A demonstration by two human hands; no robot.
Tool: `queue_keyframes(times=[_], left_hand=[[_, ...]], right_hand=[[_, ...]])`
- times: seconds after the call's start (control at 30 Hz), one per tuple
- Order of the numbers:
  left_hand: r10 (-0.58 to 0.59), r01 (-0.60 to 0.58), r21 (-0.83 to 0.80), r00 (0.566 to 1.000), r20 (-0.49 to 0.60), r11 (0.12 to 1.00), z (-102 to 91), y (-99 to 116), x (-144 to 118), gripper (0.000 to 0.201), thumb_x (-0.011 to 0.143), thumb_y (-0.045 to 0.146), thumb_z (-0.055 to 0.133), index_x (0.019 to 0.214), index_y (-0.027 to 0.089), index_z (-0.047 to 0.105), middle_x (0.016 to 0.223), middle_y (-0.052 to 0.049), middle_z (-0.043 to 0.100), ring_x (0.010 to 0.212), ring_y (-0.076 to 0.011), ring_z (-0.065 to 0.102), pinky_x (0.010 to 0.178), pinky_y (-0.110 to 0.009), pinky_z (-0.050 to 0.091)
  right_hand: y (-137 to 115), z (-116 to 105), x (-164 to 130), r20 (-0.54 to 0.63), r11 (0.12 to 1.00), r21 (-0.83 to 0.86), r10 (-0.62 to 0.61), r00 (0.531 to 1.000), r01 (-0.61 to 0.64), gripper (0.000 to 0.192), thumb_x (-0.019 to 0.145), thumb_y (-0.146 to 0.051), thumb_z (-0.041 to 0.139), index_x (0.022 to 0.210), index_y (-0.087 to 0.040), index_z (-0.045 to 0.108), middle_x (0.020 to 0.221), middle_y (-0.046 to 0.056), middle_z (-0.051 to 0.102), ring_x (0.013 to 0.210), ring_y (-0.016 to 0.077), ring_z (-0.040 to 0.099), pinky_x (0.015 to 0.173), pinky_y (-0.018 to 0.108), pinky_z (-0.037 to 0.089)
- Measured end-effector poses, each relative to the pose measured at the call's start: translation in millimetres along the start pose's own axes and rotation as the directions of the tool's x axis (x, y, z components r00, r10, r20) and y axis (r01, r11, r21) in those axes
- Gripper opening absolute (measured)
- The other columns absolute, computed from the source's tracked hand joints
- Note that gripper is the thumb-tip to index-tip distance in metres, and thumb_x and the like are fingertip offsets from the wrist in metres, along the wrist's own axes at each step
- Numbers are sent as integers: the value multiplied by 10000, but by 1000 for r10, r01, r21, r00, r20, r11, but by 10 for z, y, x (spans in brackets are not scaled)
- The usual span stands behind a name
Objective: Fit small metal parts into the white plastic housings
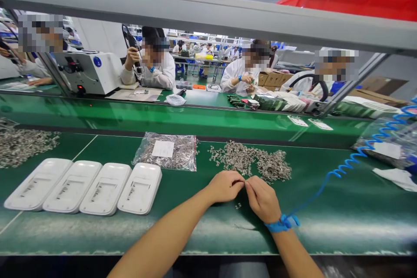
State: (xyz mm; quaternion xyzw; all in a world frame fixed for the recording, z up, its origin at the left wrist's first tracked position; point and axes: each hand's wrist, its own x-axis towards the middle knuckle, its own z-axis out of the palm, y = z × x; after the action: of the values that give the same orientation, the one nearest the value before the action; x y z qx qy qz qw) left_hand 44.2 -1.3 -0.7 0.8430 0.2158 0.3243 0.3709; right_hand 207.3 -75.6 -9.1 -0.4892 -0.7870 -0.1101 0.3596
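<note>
My left hand (225,186) and my right hand (263,200) meet at the fingertips, just in front of a pile of small metal parts (234,156). Both are closed in a pinch; whatever sits between the fingers is too small and hidden to name. A blue wrist strap (282,223) with a coiled cord circles my right wrist. Below the fingertips a loose small metal piece (239,205) lies on the green table mat (202,221). To the left, several white plastic housings (139,187) lie in a row, each with a recessed compartment showing.
Behind the housings lies a clear bag of metal parts (182,156). More metal parts (26,145) are heaped at far left. The coiled blue cord (345,168) crosses the right side. A green ledge (195,117) runs along the back, with co-workers (159,69) seated beyond it.
</note>
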Motion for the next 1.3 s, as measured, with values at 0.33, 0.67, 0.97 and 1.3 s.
queue_keyframes(times=[0.33, 0.67, 0.97, 1.3], left_hand=[[27, -25, 59, 999, -35, 998, 20, -12, -5, 129, 902, 227, 573, 867, 172, 684, 807, -17, 644, 766, -133, 575, 729, -241, 445], [23, -30, -55, 992, -122, 998, -21, 36, 12, 154, 907, 262, 566, 927, 183, 697, 869, -27, 660, 814, -145, 592, 779, -258, 460], [-20, 14, -123, 998, -53, 992, -34, 57, 27, 187, 911, 211, 511, 909, 170, 694, 891, -28, 683, 849, -145, 602, 798, -250, 448], [-5, 2, 92, 1000, 27, 996, 4, 29, -2, 150, 899, 243, 550, 925, 174, 681, 814, -24, 655, 759, -143, 579, 704, -244, 436]], right_hand=[[11, -3, 22, 21, 993, -69, 103, 994, -101, 256, 987, -165, 404, 747, -217, 478, 703, 31, 502, 670, 178, 494, 640, 310, 384], [19, 21, -7, 133, 998, -31, -44, 990, 49, 247, 992, -208, 377, 831, -202, 565, 730, 56, 564, 678, 197, 534, 626, 326, 408], [-9, -31, 0, 73, 1000, 8, 10, 997, -11, 243, 985, -162, 367, 834, -194, 555, 758, 73, 565, 723, 201, 528, 681, 337, 430], [8, -11, 10, 23, 994, -59, 89, 996, -88, 270, 988, -165, 373, 746, -214, 481, 708, 41, 493, 673, 188, 484, 655, 323, 382]])
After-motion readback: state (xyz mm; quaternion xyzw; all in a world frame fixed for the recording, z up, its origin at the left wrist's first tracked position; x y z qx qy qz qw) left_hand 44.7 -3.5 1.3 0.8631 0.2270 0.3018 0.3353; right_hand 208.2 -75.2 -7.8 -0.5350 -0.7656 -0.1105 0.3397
